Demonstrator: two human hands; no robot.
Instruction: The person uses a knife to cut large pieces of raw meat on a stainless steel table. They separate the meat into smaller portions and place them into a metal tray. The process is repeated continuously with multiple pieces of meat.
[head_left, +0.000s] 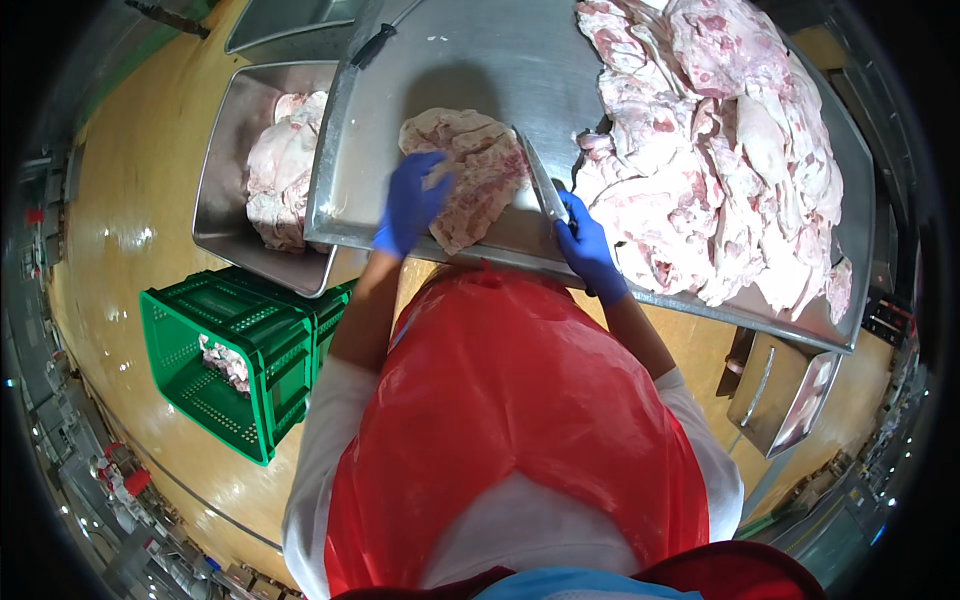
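Note:
On the steel worktable [480, 80], a slab of pale meat [470, 170] lies near the front edge. My left hand [410, 205], blue-gloved and slightly blurred, is at the slab's left side, thumb and fingers apart. My right hand [585, 245], also gloved, grips a knife [540, 175] with its long blade pointing away from me along the slab's right side. A large heap of meat pieces [710, 170] covers the table's right part.
A steel tub [220, 200] with meat adjoins the left side. Below it sit green crates [260, 320], one holding scraps. A black-handled tool [375, 42] lies at the back. Another steel container [775, 395] stands beneath the right edge, over the yellow floor [130, 200].

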